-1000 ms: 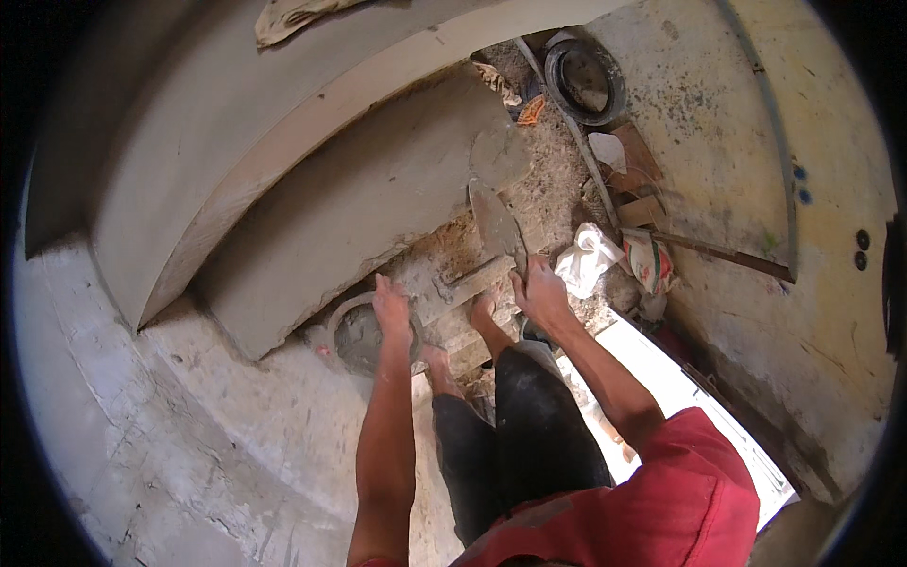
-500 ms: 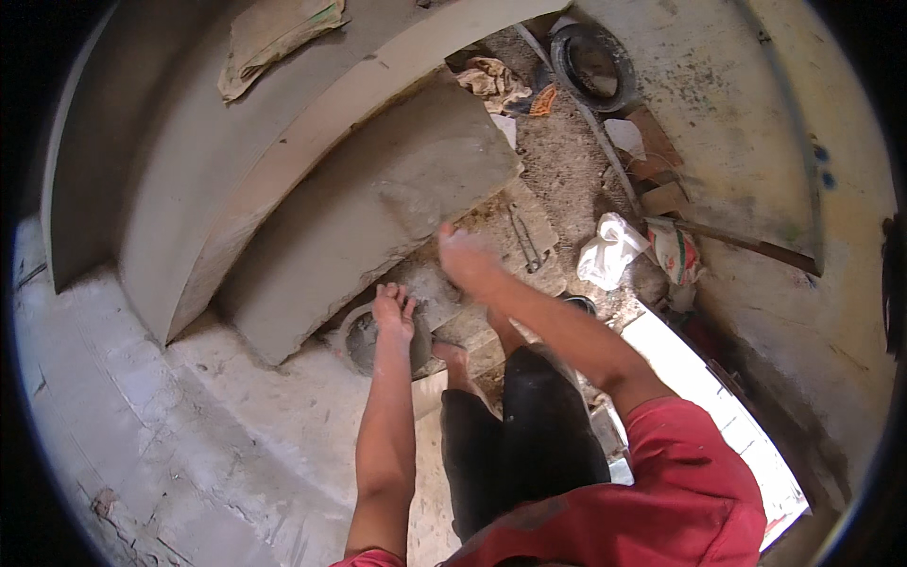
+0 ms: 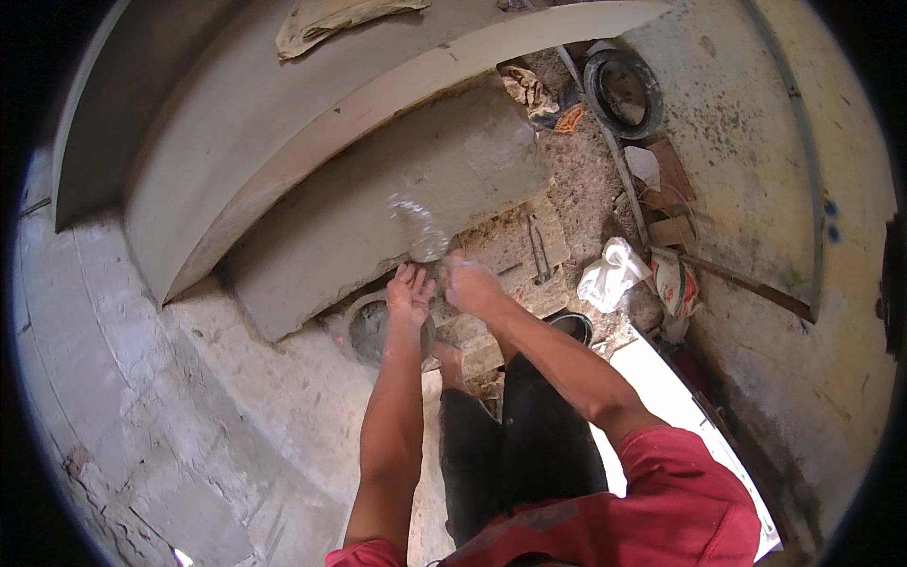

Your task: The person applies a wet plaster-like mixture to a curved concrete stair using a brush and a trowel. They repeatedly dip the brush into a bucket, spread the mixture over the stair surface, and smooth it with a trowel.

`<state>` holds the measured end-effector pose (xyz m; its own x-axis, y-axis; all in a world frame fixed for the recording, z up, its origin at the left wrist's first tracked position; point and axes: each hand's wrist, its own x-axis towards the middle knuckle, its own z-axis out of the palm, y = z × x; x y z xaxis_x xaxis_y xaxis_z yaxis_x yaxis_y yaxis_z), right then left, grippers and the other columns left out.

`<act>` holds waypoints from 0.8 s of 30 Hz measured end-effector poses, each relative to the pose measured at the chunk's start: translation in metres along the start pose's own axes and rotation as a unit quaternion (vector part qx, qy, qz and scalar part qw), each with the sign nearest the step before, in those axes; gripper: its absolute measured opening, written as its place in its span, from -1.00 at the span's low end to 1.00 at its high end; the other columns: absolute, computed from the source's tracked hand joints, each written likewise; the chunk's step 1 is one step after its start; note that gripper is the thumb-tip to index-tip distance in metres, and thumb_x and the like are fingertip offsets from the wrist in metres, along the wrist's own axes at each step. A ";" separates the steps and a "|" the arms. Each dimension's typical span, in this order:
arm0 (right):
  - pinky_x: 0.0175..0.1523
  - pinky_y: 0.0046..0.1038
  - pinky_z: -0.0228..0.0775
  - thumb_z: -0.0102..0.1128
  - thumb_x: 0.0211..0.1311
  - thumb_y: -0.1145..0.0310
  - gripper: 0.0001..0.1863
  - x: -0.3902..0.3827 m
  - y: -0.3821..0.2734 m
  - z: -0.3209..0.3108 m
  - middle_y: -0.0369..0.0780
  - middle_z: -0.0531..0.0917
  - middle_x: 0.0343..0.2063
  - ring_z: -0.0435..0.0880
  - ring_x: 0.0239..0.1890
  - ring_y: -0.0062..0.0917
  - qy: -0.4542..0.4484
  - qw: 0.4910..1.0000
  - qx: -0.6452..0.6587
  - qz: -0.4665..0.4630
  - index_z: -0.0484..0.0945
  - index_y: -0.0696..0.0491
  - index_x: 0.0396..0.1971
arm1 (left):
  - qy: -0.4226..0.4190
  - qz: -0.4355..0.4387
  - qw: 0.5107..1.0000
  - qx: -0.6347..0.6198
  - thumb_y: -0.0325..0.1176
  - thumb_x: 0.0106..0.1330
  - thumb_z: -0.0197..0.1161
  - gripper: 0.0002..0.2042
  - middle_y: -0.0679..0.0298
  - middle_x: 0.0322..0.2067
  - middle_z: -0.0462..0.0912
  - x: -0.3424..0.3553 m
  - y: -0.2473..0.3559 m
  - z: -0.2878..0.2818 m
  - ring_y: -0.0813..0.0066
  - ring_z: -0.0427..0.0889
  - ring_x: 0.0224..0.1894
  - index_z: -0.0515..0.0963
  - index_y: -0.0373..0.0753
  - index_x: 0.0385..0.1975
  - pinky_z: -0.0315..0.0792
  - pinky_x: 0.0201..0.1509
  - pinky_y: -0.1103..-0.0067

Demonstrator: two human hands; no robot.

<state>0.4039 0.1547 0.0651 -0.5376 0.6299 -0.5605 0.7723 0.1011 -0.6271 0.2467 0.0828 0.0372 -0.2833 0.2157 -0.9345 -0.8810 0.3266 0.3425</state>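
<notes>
My right hand (image 3: 472, 286) is closed at the front edge of a grey cement-coated slab (image 3: 321, 269). From it reaches a blurred, shiny grey shape that looks like a trowel (image 3: 430, 244), its blade smeared by motion over the slab. Close by on the left, my left hand (image 3: 410, 293) has its fingers apart and holds nothing visible. It hovers over the rim of a round pan (image 3: 367, 331) with grey wet mix inside, partly hidden by my forearm.
A curved plastered wall (image 3: 283, 142) rises behind the slab. Right of my hands, a long metal tool (image 3: 539, 250) lies on a board. Farther right are a white plastic bag (image 3: 614, 274), a black bucket (image 3: 572, 327) by my leg, and a black round basin (image 3: 624, 93) against the wall.
The view has shifted a little. My left hand has risen slightly from the pan toward the slab's edge, and my right hand has come lower, nearer to it. The blurred shape now glints brightly.
</notes>
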 end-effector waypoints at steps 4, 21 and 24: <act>-0.28 -0.12 0.68 0.11 0.35 0.44 -0.73 0.035 -0.001 -0.039 0.03 0.73 -0.33 0.81 -0.29 -0.07 0.096 0.965 -0.237 -0.064 0.48 0.23 -0.02 | -0.031 -0.003 0.998 0.055 -0.34 0.58 -0.07 -0.35 0.27 0.62 0.09 0.001 0.011 -0.014 0.26 0.22 0.58 -0.03 -0.11 0.64 0.14 0.56 0.12; -0.05 0.07 0.53 0.22 0.31 0.20 -0.54 0.006 -0.005 -0.027 0.27 0.66 -0.33 0.69 -0.16 0.23 0.000 1.000 0.017 -0.016 0.42 0.33 -0.07 | -0.032 -0.017 0.999 0.003 -0.38 0.58 -0.10 -0.36 0.35 0.62 0.10 -0.005 0.010 -0.014 0.28 0.23 0.57 -0.02 -0.09 0.64 0.16 0.55 0.14; 0.00 -0.01 0.50 0.27 0.27 0.13 -0.51 0.001 0.035 -0.082 0.24 0.66 -0.30 0.67 -0.12 0.16 0.065 0.995 0.051 -0.053 0.48 0.24 -0.04 | -0.047 -0.014 0.999 0.013 -0.38 0.58 -0.08 -0.36 0.33 0.61 0.11 -0.001 0.013 -0.018 0.28 0.24 0.57 -0.02 -0.12 0.64 0.17 0.54 0.13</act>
<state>0.4578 0.2217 0.0870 -0.5614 0.7142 -0.4180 0.6714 0.0979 -0.7346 0.2290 0.0702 0.0403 -0.2200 0.2905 -0.9312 -0.8775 0.3581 0.3191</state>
